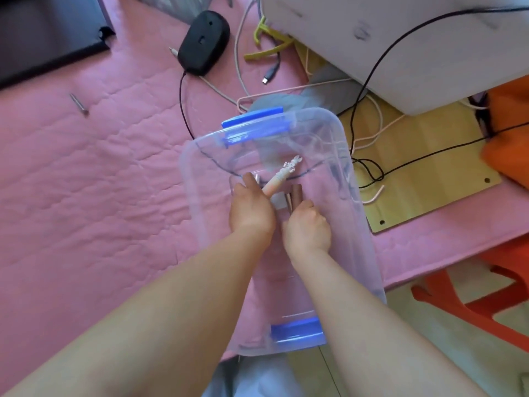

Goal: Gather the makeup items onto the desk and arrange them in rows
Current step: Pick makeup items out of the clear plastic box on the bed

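Inside the clear plastic bin (337,179), left hand (252,210) grips a pink ornate-topped stick (279,180); right hand (307,227), at 3 o'clock, grips brown tubes (297,194).

A black computer mouse (204,43) lies upside down on the pink quilted cover (86,173), its black cable (183,107) trailing toward the viewer. At top left is a dark flat panel (43,32). A tangle of white, pink and black cables (369,144) crosses the wooden board (423,173). A red plastic stool (475,296) stands at lower right.
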A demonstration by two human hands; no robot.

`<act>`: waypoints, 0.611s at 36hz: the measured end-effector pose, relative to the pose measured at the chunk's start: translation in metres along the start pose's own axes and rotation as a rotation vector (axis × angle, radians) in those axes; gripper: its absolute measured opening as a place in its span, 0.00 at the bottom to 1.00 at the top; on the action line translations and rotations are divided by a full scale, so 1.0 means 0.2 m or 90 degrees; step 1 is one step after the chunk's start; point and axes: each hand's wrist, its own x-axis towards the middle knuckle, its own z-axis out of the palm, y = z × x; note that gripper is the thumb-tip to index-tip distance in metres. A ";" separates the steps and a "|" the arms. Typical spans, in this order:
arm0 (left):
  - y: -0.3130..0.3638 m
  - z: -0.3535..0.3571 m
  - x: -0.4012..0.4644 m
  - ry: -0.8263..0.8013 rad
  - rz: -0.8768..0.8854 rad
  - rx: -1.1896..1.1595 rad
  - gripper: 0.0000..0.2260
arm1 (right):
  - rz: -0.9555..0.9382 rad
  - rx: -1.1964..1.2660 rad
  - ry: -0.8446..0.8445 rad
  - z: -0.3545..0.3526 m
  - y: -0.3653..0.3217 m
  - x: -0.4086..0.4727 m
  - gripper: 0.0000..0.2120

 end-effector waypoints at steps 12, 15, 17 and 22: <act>0.02 -0.04 -0.01 -0.029 -0.126 -0.169 0.08 | 0.094 0.273 -0.051 -0.07 0.00 -0.05 0.17; 0.03 -0.05 -0.04 -0.025 -0.145 -0.202 0.11 | 0.126 0.378 -0.087 -0.06 0.02 -0.06 0.15; 0.03 -0.07 -0.06 -0.015 -0.176 -0.240 0.13 | 0.145 0.422 -0.094 -0.06 0.04 -0.07 0.13; 0.03 -0.08 -0.11 0.051 -0.109 -0.252 0.05 | 0.170 0.462 -0.097 -0.04 0.08 -0.10 0.08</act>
